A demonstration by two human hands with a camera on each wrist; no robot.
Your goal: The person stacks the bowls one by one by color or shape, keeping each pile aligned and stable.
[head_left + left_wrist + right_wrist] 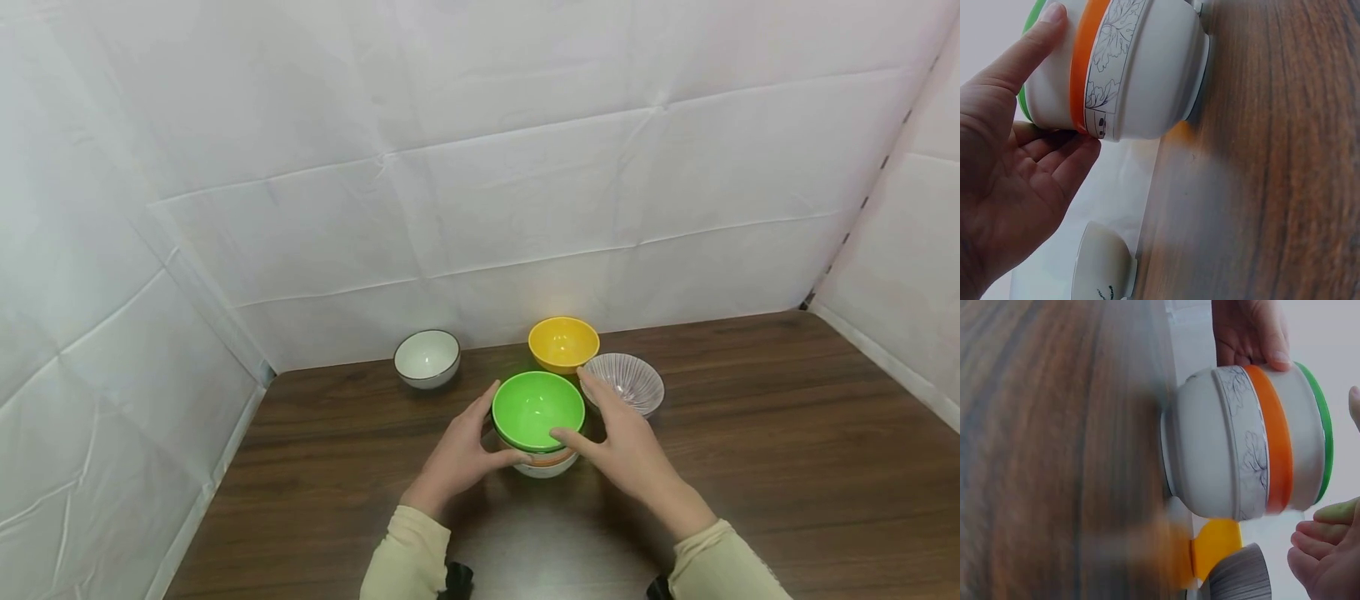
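A stack of nested bowls stands on the table, topped by a bright green bowl [537,408]. Below its green rim, the left wrist view shows a plain white side, an orange band [1087,59] and a white bowl with a grey leaf pattern [1163,72] at the bottom. My left hand [459,457] grips the stack from the left, thumb on the white side and fingers around the back near the orange band. On the other side, my right hand [633,450] is spread around the stack; the right wrist view shows its fingers [1322,540] apart from the bowls.
Behind the stack is a yellow bowl [564,345], and a striped bowl [632,383] sits at its right. A white bowl with a dark rim [427,358] stands at the back left. White sheeting [525,200] rises behind the dark wooden table [787,433].
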